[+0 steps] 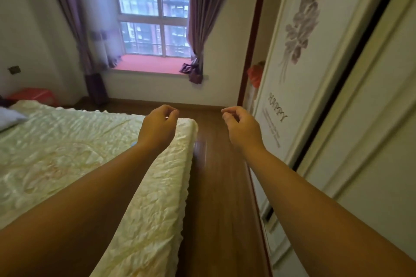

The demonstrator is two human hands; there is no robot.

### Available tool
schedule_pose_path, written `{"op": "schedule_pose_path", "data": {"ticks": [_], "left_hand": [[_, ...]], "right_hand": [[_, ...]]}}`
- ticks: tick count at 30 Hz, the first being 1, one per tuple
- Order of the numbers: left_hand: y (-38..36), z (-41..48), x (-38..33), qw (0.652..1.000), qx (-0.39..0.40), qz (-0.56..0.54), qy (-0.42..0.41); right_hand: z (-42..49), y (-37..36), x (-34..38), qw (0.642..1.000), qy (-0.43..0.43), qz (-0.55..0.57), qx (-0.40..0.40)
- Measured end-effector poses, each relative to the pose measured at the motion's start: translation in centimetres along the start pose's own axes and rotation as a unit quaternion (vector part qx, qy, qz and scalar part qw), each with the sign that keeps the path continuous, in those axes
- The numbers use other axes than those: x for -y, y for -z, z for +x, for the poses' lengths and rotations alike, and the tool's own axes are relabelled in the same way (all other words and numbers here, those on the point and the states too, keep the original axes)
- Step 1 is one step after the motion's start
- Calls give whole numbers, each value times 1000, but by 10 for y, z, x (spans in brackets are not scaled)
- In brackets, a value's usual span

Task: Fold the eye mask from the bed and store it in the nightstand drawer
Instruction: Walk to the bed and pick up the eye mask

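Note:
My left hand [158,125] hovers over the far corner of the bed [67,153], fingers loosely curled, holding nothing. My right hand [239,125] is held out at the same height above the wooden floor [216,175] between bed and wardrobe, also loosely curled and holding nothing. A small blue sliver [133,144] shows on the cream quilted cover just beside my left wrist; my forearm hides the rest, so I cannot tell whether it is the eye mask. No nightstand drawer is in view.
A white sliding wardrobe [315,74] with flower prints lines the right side. A window [155,13] with purple curtains and a red sill is ahead. A grey pillow [9,119] lies at the bed's left end, a red object [31,95] behind it.

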State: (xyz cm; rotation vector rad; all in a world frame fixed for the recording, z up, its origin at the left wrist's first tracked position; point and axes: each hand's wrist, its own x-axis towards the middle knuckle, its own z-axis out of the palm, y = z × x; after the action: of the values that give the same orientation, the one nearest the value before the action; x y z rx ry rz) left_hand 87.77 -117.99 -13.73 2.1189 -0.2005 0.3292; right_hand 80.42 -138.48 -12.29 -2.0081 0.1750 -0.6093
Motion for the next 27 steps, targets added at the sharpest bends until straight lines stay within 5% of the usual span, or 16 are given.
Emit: {"op": "schedule_pose_path", "data": {"ticks": [11,27], "left_hand": [[-49,172,48,995,-43,-69,53],[-53,352,145,968,-194,1,160]], "right_hand": [[178,-102,-25,997,22,24,70],[411,-288,-71,959,133,21,251]]}}
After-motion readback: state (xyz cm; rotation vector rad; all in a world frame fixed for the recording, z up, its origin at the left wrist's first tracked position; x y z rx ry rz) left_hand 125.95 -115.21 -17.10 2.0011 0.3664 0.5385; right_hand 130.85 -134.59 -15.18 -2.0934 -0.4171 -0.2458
